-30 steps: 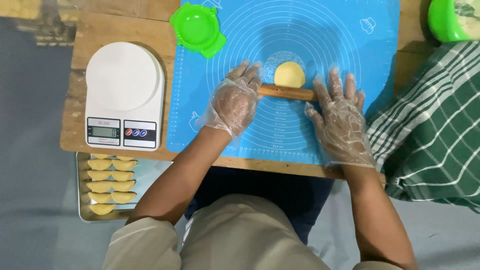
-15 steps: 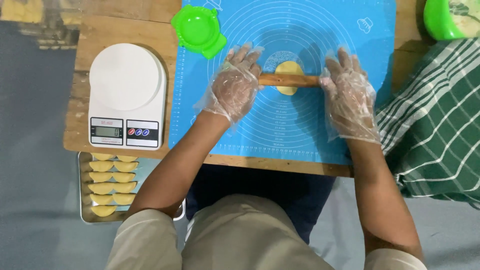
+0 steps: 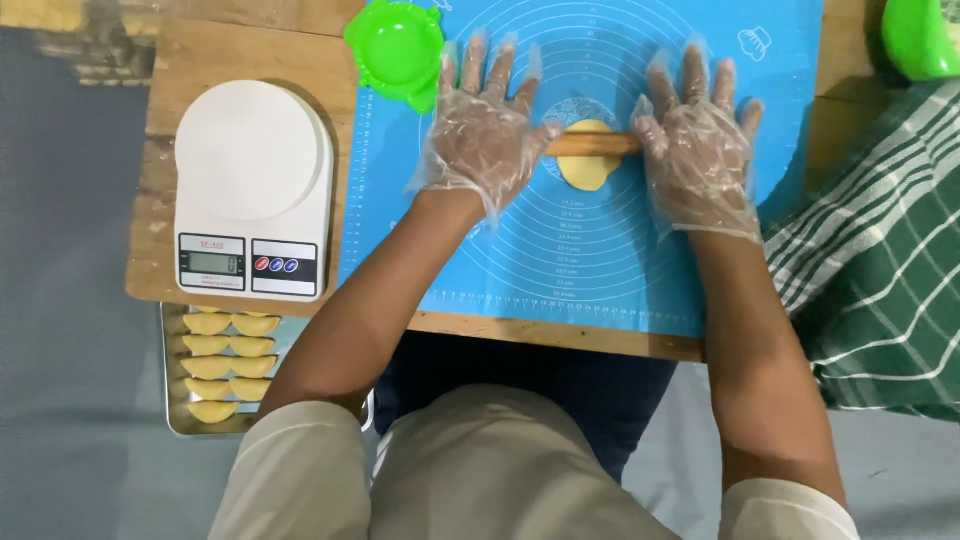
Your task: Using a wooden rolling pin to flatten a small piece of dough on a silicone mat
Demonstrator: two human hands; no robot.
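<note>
Both gloved hands lie flat on a wooden rolling pin [image 3: 594, 144] over a yellow dough disc [image 3: 588, 168].

The left hand [image 3: 484, 135] and right hand [image 3: 700, 150] are spread, fingers extended, palms pressing the pin's ends; neither grips it. The dough sits at the centre of the blue baking mat [image 3: 600, 270] on the wooden counter [image 3: 230, 50]. A green mould [image 3: 396, 48] rests at the mat's upper left corner. A white scale [image 3: 252, 190] stands left of the mat. A tray [image 3: 178, 425] of folded pastries [image 3: 228, 350] lies below the counter edge.
</note>
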